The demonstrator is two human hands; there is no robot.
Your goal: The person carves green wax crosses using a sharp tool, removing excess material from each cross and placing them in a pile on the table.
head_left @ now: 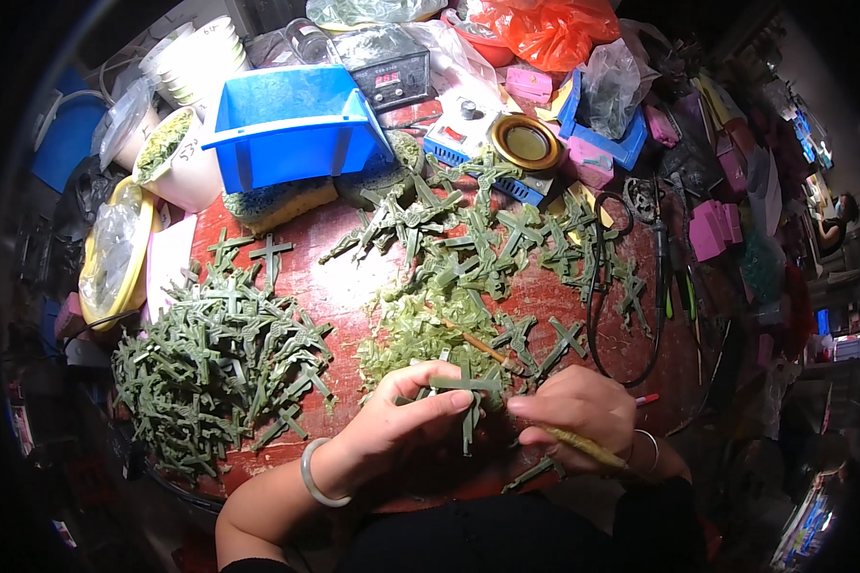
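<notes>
My left hand [406, 413] pinches a dark green plastic cross-shaped piece [468, 393] by its crossbar, close to my body. My right hand [575, 406] sits right beside it, fingers closed around a thin yellowish stick tool [588, 447] whose tip points at the piece. A pale bangle is on my left wrist and a thin one on my right. A large heap of the same green cross pieces [222, 353] lies to my left on the red round table [354, 277]. More crosses [506, 244] are scattered ahead, with a pile of light green shavings [420, 329] just beyond my hands.
A blue plastic bin [291, 119] stands at the back on a yellow sponge. Behind it are a small meter box [389, 72], a round brass dish [526, 141], white tubs, pink blocks and an orange bag [545, 29]. A black cable [631, 315] loops at the right.
</notes>
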